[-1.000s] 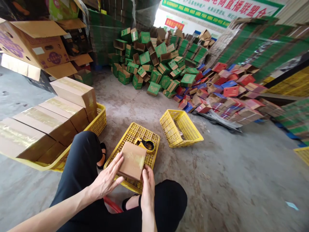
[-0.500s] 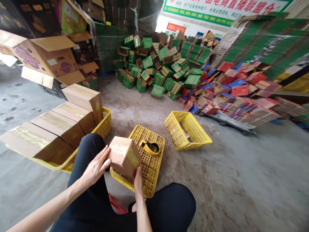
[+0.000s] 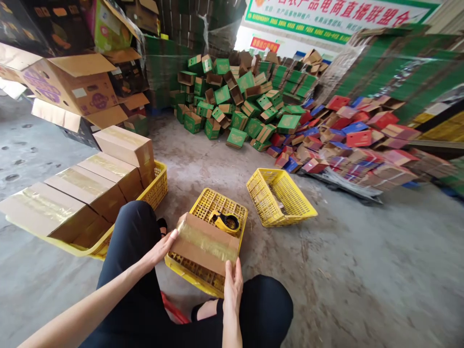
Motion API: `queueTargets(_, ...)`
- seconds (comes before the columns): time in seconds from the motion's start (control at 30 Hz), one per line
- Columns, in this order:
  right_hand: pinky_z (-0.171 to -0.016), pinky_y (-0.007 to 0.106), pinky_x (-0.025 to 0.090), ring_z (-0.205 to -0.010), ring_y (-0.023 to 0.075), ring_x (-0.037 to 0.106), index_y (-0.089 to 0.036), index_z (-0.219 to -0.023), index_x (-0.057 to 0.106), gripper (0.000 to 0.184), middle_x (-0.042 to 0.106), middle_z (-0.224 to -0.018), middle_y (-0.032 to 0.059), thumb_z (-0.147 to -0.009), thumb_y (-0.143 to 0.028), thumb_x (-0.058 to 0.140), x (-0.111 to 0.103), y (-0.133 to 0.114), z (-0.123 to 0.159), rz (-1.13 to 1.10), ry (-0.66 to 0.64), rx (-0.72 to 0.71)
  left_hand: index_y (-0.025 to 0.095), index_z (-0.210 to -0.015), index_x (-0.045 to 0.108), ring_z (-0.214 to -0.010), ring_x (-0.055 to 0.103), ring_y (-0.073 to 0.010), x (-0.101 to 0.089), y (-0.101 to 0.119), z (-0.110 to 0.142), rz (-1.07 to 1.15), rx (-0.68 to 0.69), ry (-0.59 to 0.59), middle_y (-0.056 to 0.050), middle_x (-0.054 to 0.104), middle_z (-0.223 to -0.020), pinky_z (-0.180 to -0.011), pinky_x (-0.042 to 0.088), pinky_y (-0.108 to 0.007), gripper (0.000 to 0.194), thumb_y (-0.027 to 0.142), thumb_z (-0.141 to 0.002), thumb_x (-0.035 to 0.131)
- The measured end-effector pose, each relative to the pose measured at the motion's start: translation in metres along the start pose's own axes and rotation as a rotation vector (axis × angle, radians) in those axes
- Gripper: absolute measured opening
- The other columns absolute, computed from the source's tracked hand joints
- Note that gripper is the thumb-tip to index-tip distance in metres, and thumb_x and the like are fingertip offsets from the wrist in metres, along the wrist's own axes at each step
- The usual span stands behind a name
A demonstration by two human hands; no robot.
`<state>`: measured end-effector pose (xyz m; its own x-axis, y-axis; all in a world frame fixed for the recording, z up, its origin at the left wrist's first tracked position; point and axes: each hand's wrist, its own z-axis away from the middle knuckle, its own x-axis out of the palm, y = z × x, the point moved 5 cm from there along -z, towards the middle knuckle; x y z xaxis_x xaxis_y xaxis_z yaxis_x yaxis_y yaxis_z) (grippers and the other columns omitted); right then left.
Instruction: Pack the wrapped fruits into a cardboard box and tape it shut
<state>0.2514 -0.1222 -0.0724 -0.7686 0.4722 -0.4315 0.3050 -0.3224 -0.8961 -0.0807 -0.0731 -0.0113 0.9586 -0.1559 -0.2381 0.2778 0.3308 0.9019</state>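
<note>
Between my two hands is a brown cardboard box [image 3: 205,243] with a strip of shiny tape along its upper face. My left hand [image 3: 161,247] grips its left end, thumb on top. At the right end my right hand [image 3: 232,281] holds the near corner, fingers bent over the edge. Below the box lies an upturned yellow plastic crate [image 3: 192,276], its grid base facing up. A yellow and black tape dispenser [image 3: 225,221] rests on that crate, just behind the box.
On the left, a yellow crate [image 3: 159,186] holds several taped boxes [image 3: 47,208]. A tilted yellow basket [image 3: 286,198] sits on the floor to the right. Heaps of green boxes [image 3: 235,137] and red-blue boxes [image 3: 358,137] lie behind. Open cartons [image 3: 68,89] are stacked far left.
The box has turned from standing with an end toward me to lying lengthwise, taped face up. My right hand moved right; my left hand shifted slightly right and lower on its end.
</note>
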Motion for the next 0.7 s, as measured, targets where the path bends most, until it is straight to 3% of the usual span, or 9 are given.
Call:
queueTargets(0.1,-0.109,0.045,0.047,-0.135,0.0383,0.056,-0.008,-0.147,0.055,0.107,0.060,-0.145,0.0209,-0.076,-0.087,0.048,-0.016,-0.001,0.001,0.132,0.009,0.020,0.011,-0.148,0.052,-0.143,0.049,-0.0313,0.031,-0.016,-0.015,-0.007,0.055,-0.049,-0.015,0.058,-0.149,-0.122,0.036,-0.046,0.084,0.074,-0.098,0.028)
queueTargets(0.23,-0.110,0.048,0.046,-0.132,0.0385,0.059,-0.005,-0.153,0.047,0.107,0.059,-0.145,0.0234,-0.084,-0.086,0.036,-0.008,-0.008,0.016,0.226,-0.032,-0.075,0.009,-0.158,0.034,-0.149,0.040,-0.0322,0.043,-0.035,-0.021,-0.125,0.227,0.048,-0.020,0.045,-0.158,-0.123,0.031,-0.050,0.083,0.067,-0.099,0.039)
queueTargets(0.37,-0.122,0.051,0.030,-0.148,0.0382,0.039,-0.006,-0.152,0.048,0.098,0.040,-0.161,0.0211,-0.093,-0.080,0.024,-0.003,-0.027,0.025,0.338,0.009,-0.254,0.012,-0.160,0.030,-0.157,0.019,-0.0334,0.049,-0.037,-0.009,-0.438,0.465,0.107,-0.021,0.024,-0.168,-0.123,0.030,-0.052,0.073,0.057,-0.103,0.039)
queueTargets(0.43,-0.123,0.056,0.024,-0.152,0.0408,0.030,-0.008,-0.149,0.053,0.093,0.039,-0.162,0.0194,-0.095,-0.078,0.025,-0.005,-0.037,0.026,0.421,0.020,-0.322,0.012,-0.161,0.028,-0.158,0.011,-0.0358,0.055,-0.033,-0.003,-0.596,0.563,0.144,-0.021,0.017,-0.169,-0.122,0.031,-0.055,0.074,0.056,-0.103,0.041)
queueTargets(0.57,-0.120,0.067,0.019,-0.154,0.0440,0.023,-0.009,-0.149,0.054,0.082,0.044,-0.159,0.0201,-0.100,-0.069,0.027,-0.001,-0.047,0.030,0.538,-0.010,-0.385,0.011,-0.162,0.026,-0.157,0.015,-0.0390,0.071,-0.024,-0.001,-0.802,0.620,0.168,-0.023,0.021,-0.168,-0.122,0.027,-0.060,0.080,0.060,-0.101,0.045)
queueTargets(0.7,-0.120,0.070,0.016,-0.154,0.0404,0.025,-0.013,-0.153,0.049,0.066,0.044,-0.159,0.0169,-0.105,-0.052,0.025,0.032,-0.056,0.039,0.614,-0.115,-0.467,0.012,-0.160,0.033,-0.156,0.022,-0.0354,0.095,-0.009,-0.008,-0.849,0.639,0.068,-0.020,0.028,-0.166,-0.124,0.023,-0.057,0.065,0.043,-0.104,0.043)
